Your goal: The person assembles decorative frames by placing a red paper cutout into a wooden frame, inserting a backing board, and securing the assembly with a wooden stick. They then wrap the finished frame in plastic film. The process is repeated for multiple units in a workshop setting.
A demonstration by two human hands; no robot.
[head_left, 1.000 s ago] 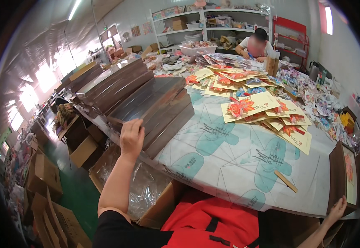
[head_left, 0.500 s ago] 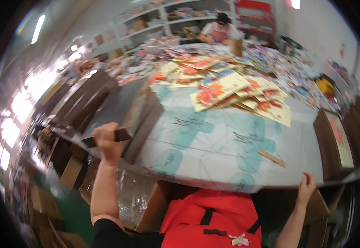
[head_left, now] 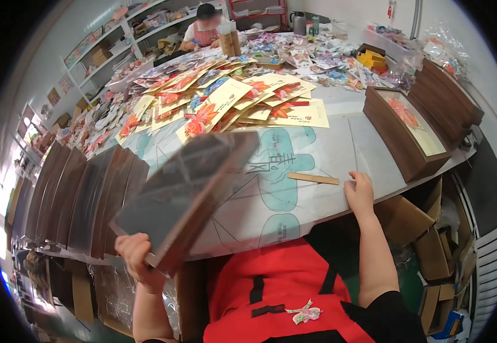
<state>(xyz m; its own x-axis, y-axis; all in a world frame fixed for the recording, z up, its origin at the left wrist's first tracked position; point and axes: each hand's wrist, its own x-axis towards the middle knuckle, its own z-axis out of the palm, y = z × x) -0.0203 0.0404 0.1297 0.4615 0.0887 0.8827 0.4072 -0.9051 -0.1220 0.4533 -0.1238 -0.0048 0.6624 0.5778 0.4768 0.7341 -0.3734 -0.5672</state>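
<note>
My left hand (head_left: 136, 255) is closed on the near end of a long brown frame box (head_left: 171, 194). The box is tilted above the near left part of the table, its dark, glossy face turned up; motion blurs it somewhat. To the right, my right hand (head_left: 360, 193) has loosely bent fingers, slightly apart, with nothing seen in them. It is just right of a flat wooden stick (head_left: 313, 179) that lies on the table, not touching it. Cream cards with orange flowers (head_left: 217, 107) lie heaped beyond the box.
Similar brown boxes (head_left: 83, 191) stand in a row at the left edge. On the right, a brown box with a flowered card inside (head_left: 414, 123) sits beside stacked boxes (head_left: 445, 100). Colourful packets (head_left: 317, 57) cover the far table, where a person (head_left: 205, 31) works. Cardboard boxes (head_left: 431, 246) are below.
My left hand has lifted the brown box from the left row and brought it over the table. My right hand has moved forward to the wooden stick. The view has swung right.
</note>
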